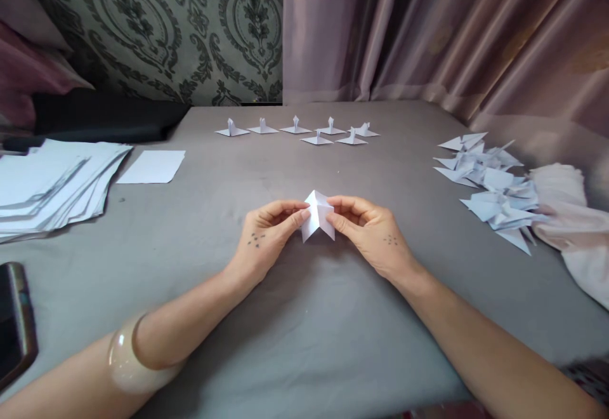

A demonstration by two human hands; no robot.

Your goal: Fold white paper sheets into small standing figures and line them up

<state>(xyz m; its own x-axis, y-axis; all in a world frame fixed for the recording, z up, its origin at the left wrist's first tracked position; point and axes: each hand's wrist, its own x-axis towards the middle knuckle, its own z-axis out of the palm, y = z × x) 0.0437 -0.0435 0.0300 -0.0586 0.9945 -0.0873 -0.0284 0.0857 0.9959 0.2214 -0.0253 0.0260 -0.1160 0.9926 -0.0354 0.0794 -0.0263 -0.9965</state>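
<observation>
A small folded sheet of white paper [318,214], creased down its middle, is held up over the grey cloth between both hands. My left hand [271,232] pinches its left edge between thumb and fingers. On the opposite edge, my right hand [368,228] has the same kind of pinch. The paper bends along the crease, its lower edge forming an upturned V. Fingertips behind the paper are partly hidden.
Several folded paper figures [295,126] stand in rows at the back. More lie heaped [504,193] at right beside a pale cloth [566,209]. At left are a paper stack [52,184], smaller white sheets [152,167] and a phone [14,324].
</observation>
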